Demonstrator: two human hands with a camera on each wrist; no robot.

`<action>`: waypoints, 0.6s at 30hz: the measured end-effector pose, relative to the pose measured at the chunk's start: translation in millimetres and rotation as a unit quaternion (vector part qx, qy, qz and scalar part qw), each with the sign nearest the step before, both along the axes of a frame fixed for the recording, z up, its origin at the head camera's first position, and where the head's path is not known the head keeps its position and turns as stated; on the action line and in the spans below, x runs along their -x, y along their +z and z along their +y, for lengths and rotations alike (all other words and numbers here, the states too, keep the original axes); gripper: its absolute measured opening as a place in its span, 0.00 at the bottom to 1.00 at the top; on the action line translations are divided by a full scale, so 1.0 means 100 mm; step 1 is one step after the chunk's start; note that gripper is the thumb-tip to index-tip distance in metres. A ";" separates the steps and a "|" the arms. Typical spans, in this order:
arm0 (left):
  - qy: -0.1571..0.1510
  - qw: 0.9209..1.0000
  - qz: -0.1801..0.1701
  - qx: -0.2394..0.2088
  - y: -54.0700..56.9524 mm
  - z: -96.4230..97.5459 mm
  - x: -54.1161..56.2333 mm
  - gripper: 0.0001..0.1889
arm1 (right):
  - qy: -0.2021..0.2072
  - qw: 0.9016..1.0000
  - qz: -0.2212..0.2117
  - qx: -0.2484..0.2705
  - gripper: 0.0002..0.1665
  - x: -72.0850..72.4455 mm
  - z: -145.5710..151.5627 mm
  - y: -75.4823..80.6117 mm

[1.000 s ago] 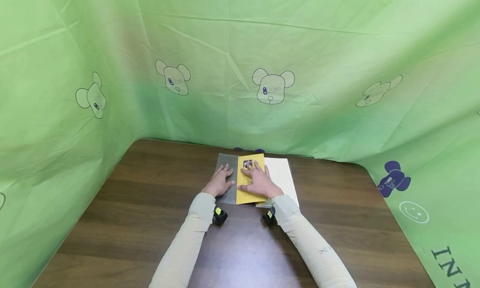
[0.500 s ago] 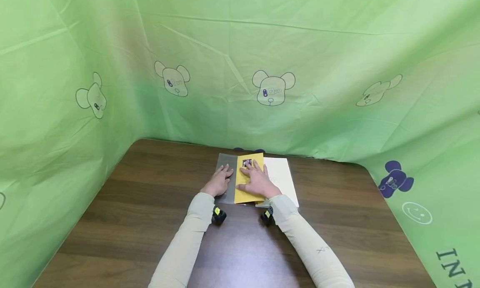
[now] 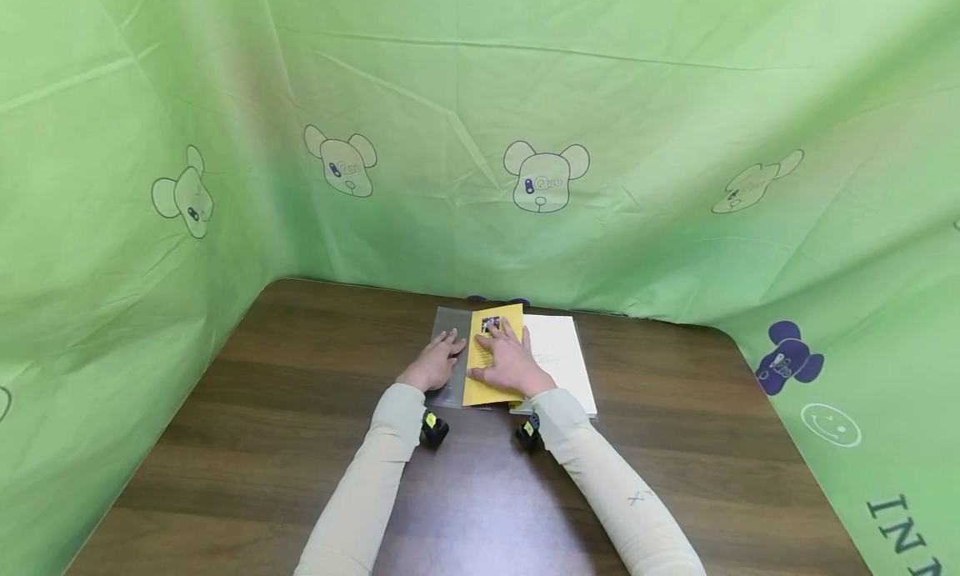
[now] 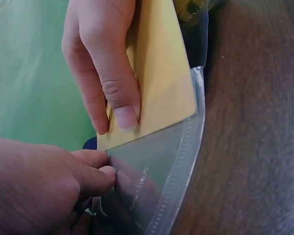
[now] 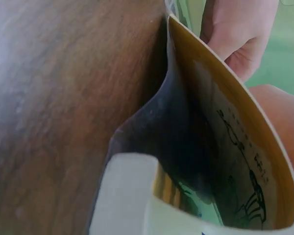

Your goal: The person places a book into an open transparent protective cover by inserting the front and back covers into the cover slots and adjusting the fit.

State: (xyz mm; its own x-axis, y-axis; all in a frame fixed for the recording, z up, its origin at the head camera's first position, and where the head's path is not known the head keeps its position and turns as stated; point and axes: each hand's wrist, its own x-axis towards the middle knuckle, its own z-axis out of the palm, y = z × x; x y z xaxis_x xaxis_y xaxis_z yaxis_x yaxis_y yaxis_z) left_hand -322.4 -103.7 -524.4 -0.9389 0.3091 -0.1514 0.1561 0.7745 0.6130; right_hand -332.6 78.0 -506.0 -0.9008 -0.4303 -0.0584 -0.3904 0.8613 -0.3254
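Note:
A book with a yellow cover flap (image 3: 474, 384) lies at the table's back edge in a clear plastic book cover (image 3: 447, 397). My left hand (image 3: 431, 363) rests on the plastic left of the flap; in the left wrist view its fingertips (image 4: 105, 172) touch the plastic beside the flap's edge. My right hand (image 3: 513, 363) presses spread fingers on the yellow flap, with thumb and a fingertip near its edge in the left wrist view. In the right wrist view the flap bows upward over dark plastic. Its underside (image 5: 235, 147) carries a drawing. Part of the flap is hidden under my right hand.
A white page (image 3: 566, 359) of the book lies open to the right. The brown wooden table (image 3: 262, 443) extends around it. Green printed cloth (image 3: 420, 242) hangs behind and along both sides.
My right hand and the yellow flap have shifted slightly left over the plastic. The left hand has barely moved, staying on the plastic.

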 end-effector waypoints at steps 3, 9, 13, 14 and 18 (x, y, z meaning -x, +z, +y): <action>-0.001 1.000 -0.001 0.003 0.00 -0.01 -0.02 0.25 | -0.001 1.000 -0.001 -0.004 0.48 -0.01 -0.03 0.01; -0.005 1.000 0.003 0.016 0.01 0.01 -0.05 0.25 | 0.000 1.000 -0.003 -0.021 0.50 -0.02 -0.06 0.03; -0.003 1.000 0.002 0.019 0.02 0.02 -0.07 0.25 | 0.005 1.000 -0.005 -0.020 0.49 -0.03 -0.06 0.05; -0.003 1.000 0.003 0.020 0.02 0.02 -0.07 0.25 | 0.008 1.000 -0.006 -0.016 0.49 -0.03 -0.06 0.06; 0.002 1.000 0.002 0.016 0.03 0.02 -0.10 0.26 | 0.019 1.000 -0.006 -0.015 0.48 -0.03 -0.08 0.05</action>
State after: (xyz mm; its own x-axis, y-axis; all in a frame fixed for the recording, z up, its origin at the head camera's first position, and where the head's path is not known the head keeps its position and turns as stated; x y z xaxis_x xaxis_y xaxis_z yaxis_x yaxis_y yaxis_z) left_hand -312.5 -101.9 -521.8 -0.9405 0.3008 -0.1578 0.1554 0.7941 0.5876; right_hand -330.1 69.9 -501.1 -0.8829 -0.4624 -0.0815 -0.4197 0.8551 -0.3044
